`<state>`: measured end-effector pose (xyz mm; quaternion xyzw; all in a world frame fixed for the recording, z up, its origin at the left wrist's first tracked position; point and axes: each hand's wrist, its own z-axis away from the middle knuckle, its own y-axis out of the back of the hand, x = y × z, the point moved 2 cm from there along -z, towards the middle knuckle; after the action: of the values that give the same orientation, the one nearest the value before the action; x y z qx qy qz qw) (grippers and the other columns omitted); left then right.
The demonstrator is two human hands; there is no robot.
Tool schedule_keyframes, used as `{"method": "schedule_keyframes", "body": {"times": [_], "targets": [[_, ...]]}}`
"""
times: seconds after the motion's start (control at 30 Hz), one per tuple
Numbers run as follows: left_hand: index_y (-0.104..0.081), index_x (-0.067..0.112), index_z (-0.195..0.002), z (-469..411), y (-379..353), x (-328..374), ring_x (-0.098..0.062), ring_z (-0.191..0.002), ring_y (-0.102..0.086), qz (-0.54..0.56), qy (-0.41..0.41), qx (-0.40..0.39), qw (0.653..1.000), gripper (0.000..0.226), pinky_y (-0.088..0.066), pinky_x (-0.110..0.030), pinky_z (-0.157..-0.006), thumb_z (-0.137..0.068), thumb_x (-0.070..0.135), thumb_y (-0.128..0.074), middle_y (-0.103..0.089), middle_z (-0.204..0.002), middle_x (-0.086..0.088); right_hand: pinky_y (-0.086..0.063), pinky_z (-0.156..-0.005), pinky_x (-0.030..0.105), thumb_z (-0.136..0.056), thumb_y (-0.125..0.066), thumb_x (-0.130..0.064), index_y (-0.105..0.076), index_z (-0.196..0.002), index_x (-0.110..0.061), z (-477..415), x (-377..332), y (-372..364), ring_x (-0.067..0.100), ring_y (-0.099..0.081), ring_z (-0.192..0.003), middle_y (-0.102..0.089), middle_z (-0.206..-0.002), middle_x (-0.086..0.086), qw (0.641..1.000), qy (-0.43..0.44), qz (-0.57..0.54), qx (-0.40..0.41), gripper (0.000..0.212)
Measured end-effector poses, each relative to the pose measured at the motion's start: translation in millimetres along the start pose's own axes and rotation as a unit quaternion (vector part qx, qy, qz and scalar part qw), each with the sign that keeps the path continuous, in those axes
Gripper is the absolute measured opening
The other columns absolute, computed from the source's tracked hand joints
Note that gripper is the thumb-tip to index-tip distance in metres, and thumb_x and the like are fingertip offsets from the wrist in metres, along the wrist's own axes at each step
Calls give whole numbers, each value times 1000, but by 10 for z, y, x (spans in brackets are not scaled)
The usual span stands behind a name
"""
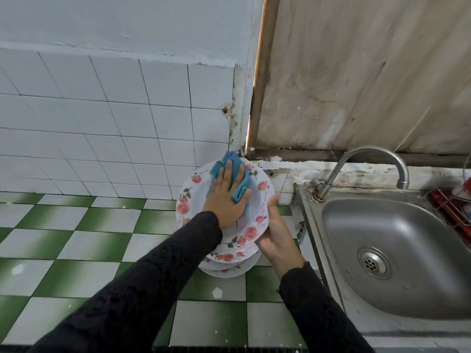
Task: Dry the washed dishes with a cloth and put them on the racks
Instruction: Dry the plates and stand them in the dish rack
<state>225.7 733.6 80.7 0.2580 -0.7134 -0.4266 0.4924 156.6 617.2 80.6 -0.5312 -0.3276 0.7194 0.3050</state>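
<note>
A white plate with pink roses (258,208) is held up on a tilt, just above a stack of plates (229,270) with the same roses. The stack sits on the green and white tiled desk (102,240), near the desk's right side and just beside the sink (397,238). The left hand (225,200) lies flat on the inside of the held plate. Its fingers (228,171) are straight and close together, and they press a blue cloth (230,157) onto the plate. The cloth sticks out past the fingertips and by the thumb. The right hand (277,235) holds the plate at its right rim, with the fingers curled round the edge and the palm under it. Both arms wear black sleeves. A bent metal tap (369,154) stands at the back of the sink. A red rack (448,202) sits past the sink, at the far right. White tiles (102,123) cover the wall behind the desk.
</note>
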Motion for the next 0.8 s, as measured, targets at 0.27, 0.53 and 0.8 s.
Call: {"method": "schedule_keyframes", "body": {"times": [0.27,0.53,0.8], "targets": [[20,34,-150,332,-279,-337,-17,-149,21,-107,25,-71,991,64,18,-29,-115,-100,59,-10,27,-159,6,-59,-87,48,-95,-41,-55,-56,-136,-16,44,-161,112,32,-66,-119,-66,-132,15,999,42,-6,22,58],[-21,39,-153,830,-368,198,-4,-146,-15,135,-35,-87,986,56,-7,-28,-120,-102,49,-41,-18,-162,14,-56,-93,53,-85,-50,-67,-53,-140,-20,-54,-194,212,38,-66,-117,-64,-134,16,999,18,10,40,72],[-51,22,-138,697,-176,-35,-11,-107,-56,83,-78,72,991,56,-48,-32,-97,-87,16,-71,-64,-126,0,-54,-86,56,-101,-53,-45,-61,-125,-12,-114,-293,65,41,-63,-109,-70,-115,21,991,15,40,128,42]]}}
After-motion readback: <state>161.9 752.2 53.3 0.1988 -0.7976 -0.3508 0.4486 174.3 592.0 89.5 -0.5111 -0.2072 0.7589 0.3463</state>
